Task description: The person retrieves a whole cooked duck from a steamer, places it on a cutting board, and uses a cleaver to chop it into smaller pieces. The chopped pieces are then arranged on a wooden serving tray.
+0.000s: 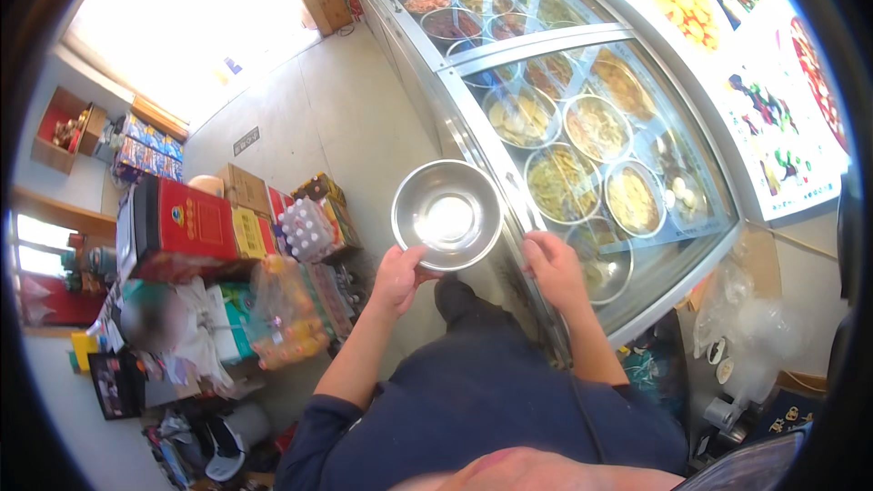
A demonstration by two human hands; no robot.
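An empty stainless steel mixing bowl (pixel 406 216) is in front of me, its inside facing up. My left hand (pixel 398 280) is closed on its near left rim, thumb on top. On the right, my right hand (pixel 555 271) rests with curled fingers at the metal front edge (pixel 509 184) of a glass-topped display case, seeming to grip it. Beneath the glass stand several round metal bowls of food, among them a bowl of pale slices (pixel 597 127), a greenish one (pixel 562 184) and a yellowish one (pixel 634 202). A nearer bowl (pixel 602 264) lies partly behind my right hand.
Left of the grey floor (pixel 300 118) stand a red box (pixel 193 223), a pack of white-capped bottles (pixel 306 229) and a bag of orange drink bottles (pixel 286 318). Clear plastic bags (pixel 741 309) hang at the right. Food pictures (pixel 773 91) line the case's far side.
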